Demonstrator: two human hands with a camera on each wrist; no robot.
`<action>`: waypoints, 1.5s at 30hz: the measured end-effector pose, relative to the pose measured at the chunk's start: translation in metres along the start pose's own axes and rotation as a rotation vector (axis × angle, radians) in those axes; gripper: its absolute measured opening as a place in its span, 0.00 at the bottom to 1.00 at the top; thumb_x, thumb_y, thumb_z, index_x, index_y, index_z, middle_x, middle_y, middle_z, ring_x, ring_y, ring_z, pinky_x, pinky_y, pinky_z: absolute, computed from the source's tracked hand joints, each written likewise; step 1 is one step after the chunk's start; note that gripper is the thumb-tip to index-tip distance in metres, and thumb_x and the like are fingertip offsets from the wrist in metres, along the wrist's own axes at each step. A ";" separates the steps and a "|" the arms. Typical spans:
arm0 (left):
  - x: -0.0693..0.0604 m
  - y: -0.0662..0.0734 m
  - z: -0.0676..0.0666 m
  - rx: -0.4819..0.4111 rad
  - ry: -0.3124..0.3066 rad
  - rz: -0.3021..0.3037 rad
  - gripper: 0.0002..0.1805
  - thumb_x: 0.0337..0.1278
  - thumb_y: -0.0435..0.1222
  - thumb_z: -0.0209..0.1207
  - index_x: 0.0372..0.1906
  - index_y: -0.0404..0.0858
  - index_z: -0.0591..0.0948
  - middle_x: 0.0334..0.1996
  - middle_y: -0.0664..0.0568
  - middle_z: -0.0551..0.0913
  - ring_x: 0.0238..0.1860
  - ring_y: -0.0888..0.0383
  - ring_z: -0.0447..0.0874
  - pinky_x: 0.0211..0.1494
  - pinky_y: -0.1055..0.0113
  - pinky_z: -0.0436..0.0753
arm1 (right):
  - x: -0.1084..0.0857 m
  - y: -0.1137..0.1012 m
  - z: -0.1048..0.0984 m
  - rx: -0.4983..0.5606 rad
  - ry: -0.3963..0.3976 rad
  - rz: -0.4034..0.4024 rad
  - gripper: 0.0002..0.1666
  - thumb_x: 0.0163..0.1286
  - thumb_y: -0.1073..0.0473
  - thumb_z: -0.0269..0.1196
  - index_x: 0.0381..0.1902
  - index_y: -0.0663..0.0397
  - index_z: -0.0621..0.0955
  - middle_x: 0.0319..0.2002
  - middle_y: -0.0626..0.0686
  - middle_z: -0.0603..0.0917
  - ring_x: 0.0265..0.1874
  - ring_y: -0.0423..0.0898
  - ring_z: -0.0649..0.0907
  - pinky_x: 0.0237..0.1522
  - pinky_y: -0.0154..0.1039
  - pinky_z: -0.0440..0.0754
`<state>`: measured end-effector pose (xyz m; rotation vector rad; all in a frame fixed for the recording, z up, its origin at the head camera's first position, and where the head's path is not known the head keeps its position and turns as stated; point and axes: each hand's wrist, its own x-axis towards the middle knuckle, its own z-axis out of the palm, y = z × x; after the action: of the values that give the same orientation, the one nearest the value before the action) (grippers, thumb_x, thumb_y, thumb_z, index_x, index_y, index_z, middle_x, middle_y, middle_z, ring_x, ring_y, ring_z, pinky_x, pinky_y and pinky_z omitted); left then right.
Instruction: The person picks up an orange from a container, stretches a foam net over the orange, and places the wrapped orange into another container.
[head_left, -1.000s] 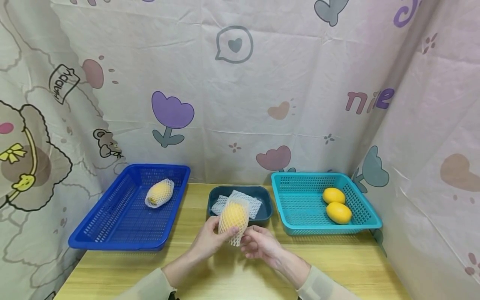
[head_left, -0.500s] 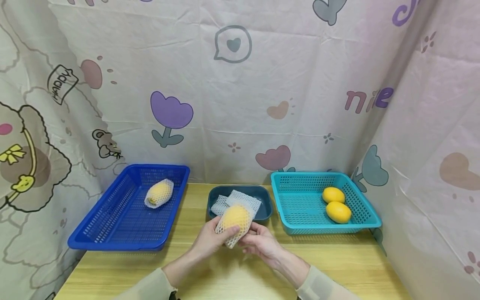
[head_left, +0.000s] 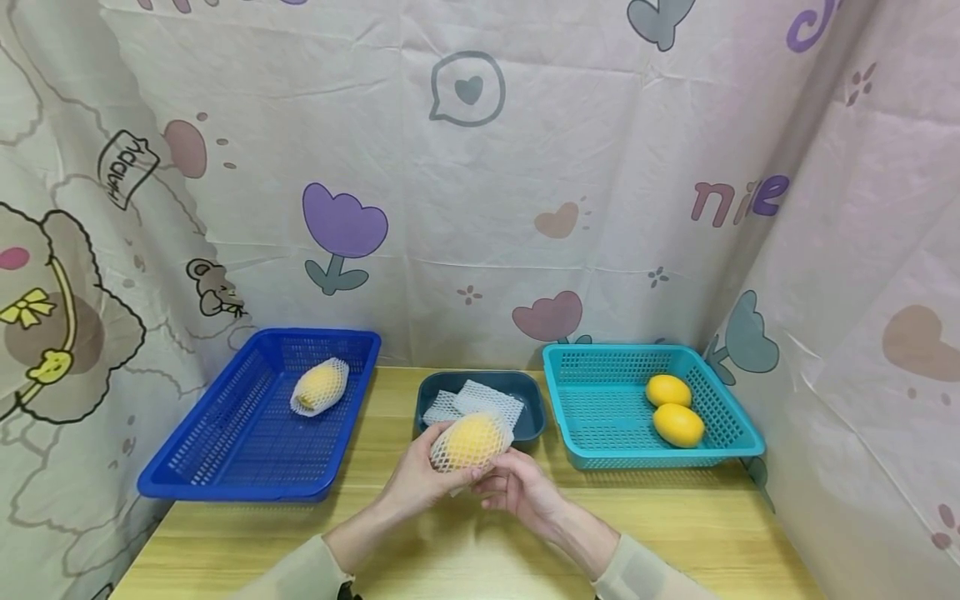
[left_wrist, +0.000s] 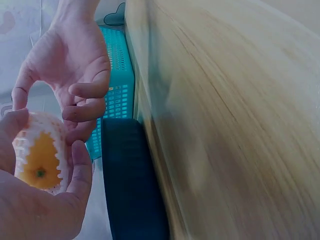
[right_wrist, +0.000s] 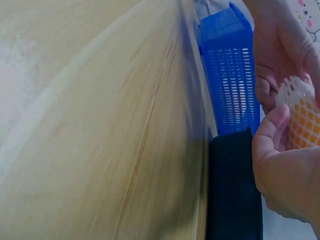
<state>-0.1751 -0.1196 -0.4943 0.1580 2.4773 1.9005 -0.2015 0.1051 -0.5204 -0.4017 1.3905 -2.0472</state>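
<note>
A yellow oval fruit [head_left: 469, 442] in a white foam net sleeve [head_left: 501, 427] is held above the table, in front of the small dark tray. My left hand [head_left: 422, 477] grips its left side, thumb along the front. My right hand [head_left: 531, 487] is at the right end, thumb on the net and fingers curled beneath. In the left wrist view, the fruit's stem end [left_wrist: 41, 172] with a small green spot shows through the sleeve's open end. The right wrist view shows the right thumb against the netting [right_wrist: 302, 120]; the fingers behind are partly hidden.
A dark tray [head_left: 534, 417] holds flat foam nets [head_left: 491, 401]. On the left, a blue basket [head_left: 247, 450] contains one netted fruit [head_left: 320, 387]. A teal basket [head_left: 600, 408] on the right contains two bare yellow fruits [head_left: 678, 425]. A printed curtain [head_left: 465, 208] surrounds the wooden table [head_left: 480, 558].
The netted fruit has turned from nearly upright to lying slantwise between my hands. My right hand has shifted from the sleeve's lower end to its right side. Baskets and tray stay put.
</note>
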 end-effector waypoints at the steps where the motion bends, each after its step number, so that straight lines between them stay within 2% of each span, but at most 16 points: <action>1: 0.000 0.000 0.000 -0.013 -0.014 -0.002 0.47 0.51 0.38 0.86 0.77 0.41 0.76 0.65 0.38 0.86 0.55 0.51 0.86 0.47 0.63 0.90 | 0.000 0.000 0.000 -0.003 -0.002 -0.003 0.11 0.83 0.51 0.56 0.57 0.42 0.80 0.41 0.40 0.95 0.42 0.37 0.92 0.49 0.37 0.90; 4: -0.001 0.000 -0.001 -0.042 -0.059 -0.007 0.51 0.49 0.35 0.86 0.79 0.38 0.73 0.67 0.34 0.83 0.51 0.50 0.87 0.42 0.61 0.91 | 0.000 0.002 -0.002 -0.017 -0.001 -0.008 0.11 0.84 0.50 0.56 0.57 0.41 0.79 0.42 0.39 0.95 0.43 0.36 0.92 0.50 0.36 0.89; 11: -0.002 0.005 -0.005 -0.010 -0.090 0.010 0.44 0.61 0.43 0.81 0.77 0.36 0.74 0.65 0.38 0.85 0.58 0.52 0.85 0.56 0.63 0.87 | -0.002 0.004 -0.006 -0.033 -0.041 -0.025 0.14 0.81 0.50 0.55 0.59 0.40 0.80 0.45 0.39 0.96 0.43 0.36 0.92 0.49 0.35 0.88; 12: -0.001 0.006 -0.006 -0.004 -0.093 0.011 0.43 0.62 0.44 0.80 0.77 0.35 0.74 0.64 0.38 0.86 0.58 0.52 0.86 0.55 0.62 0.88 | -0.002 0.004 -0.006 -0.031 -0.054 -0.026 0.15 0.81 0.50 0.55 0.60 0.39 0.80 0.45 0.39 0.96 0.43 0.36 0.92 0.49 0.35 0.88; 19: 0.002 0.014 -0.015 0.098 -0.127 0.036 0.50 0.55 0.46 0.83 0.80 0.33 0.75 0.59 0.41 0.90 0.53 0.55 0.88 0.53 0.64 0.89 | -0.002 0.007 -0.006 -0.042 -0.086 -0.022 0.15 0.83 0.48 0.52 0.59 0.37 0.80 0.46 0.38 0.95 0.43 0.35 0.91 0.48 0.36 0.87; 23: 0.001 0.018 -0.017 0.091 -0.176 0.049 0.44 0.55 0.45 0.83 0.75 0.34 0.79 0.55 0.43 0.92 0.50 0.56 0.89 0.51 0.65 0.90 | -0.001 0.007 -0.003 -0.075 -0.083 -0.013 0.15 0.84 0.46 0.52 0.59 0.38 0.81 0.45 0.37 0.95 0.43 0.35 0.91 0.48 0.37 0.87; 25: 0.001 0.019 -0.017 0.071 -0.183 0.042 0.40 0.55 0.45 0.83 0.71 0.35 0.81 0.54 0.44 0.92 0.49 0.56 0.89 0.50 0.65 0.90 | 0.000 0.006 0.000 -0.084 -0.080 -0.003 0.15 0.84 0.46 0.53 0.59 0.39 0.81 0.45 0.38 0.95 0.42 0.36 0.91 0.49 0.37 0.87; 29: 0.000 0.020 -0.018 0.076 -0.149 0.042 0.38 0.53 0.44 0.83 0.67 0.36 0.82 0.51 0.45 0.91 0.47 0.56 0.87 0.47 0.64 0.89 | 0.002 0.004 0.004 -0.078 -0.073 0.014 0.16 0.86 0.48 0.54 0.63 0.43 0.79 0.46 0.39 0.94 0.43 0.37 0.92 0.49 0.37 0.89; 34: -0.001 0.023 -0.023 0.105 -0.105 0.045 0.40 0.49 0.42 0.85 0.67 0.36 0.81 0.54 0.44 0.90 0.49 0.55 0.86 0.50 0.62 0.88 | 0.003 0.000 0.009 -0.087 -0.060 0.010 0.20 0.87 0.52 0.56 0.70 0.50 0.77 0.46 0.41 0.94 0.42 0.39 0.93 0.47 0.36 0.92; 37: -0.002 0.027 -0.028 0.127 -0.092 0.056 0.41 0.48 0.42 0.86 0.67 0.37 0.81 0.56 0.44 0.89 0.50 0.55 0.86 0.51 0.61 0.88 | 0.004 -0.003 0.010 -0.141 -0.022 -0.008 0.22 0.86 0.53 0.59 0.71 0.57 0.78 0.46 0.42 0.94 0.42 0.40 0.93 0.46 0.36 0.92; 39: -0.003 0.030 -0.032 0.149 -0.076 0.063 0.42 0.47 0.42 0.87 0.67 0.37 0.81 0.56 0.43 0.89 0.50 0.55 0.86 0.51 0.61 0.88 | 0.004 -0.004 0.011 -0.207 0.002 -0.041 0.26 0.86 0.54 0.60 0.71 0.65 0.77 0.47 0.42 0.93 0.43 0.40 0.92 0.47 0.37 0.92; 41: -0.003 0.033 -0.037 0.177 -0.051 0.071 0.43 0.45 0.41 0.88 0.68 0.37 0.81 0.57 0.43 0.90 0.50 0.56 0.87 0.51 0.62 0.87 | 0.004 -0.005 0.011 -0.287 0.026 -0.076 0.28 0.85 0.55 0.62 0.71 0.71 0.77 0.50 0.47 0.93 0.43 0.40 0.92 0.47 0.37 0.93; 45: -0.002 0.036 -0.051 0.217 -0.013 0.071 0.44 0.45 0.41 0.87 0.69 0.35 0.81 0.57 0.41 0.90 0.50 0.54 0.88 0.50 0.62 0.88 | 0.003 -0.007 0.011 -0.455 0.053 -0.153 0.28 0.83 0.59 0.65 0.68 0.78 0.78 0.54 0.70 0.91 0.43 0.38 0.91 0.47 0.36 0.93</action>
<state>-0.1741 -0.1597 -0.4464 0.2639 2.6983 1.6424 -0.1998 0.0965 -0.5102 -0.6656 1.9131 -1.8554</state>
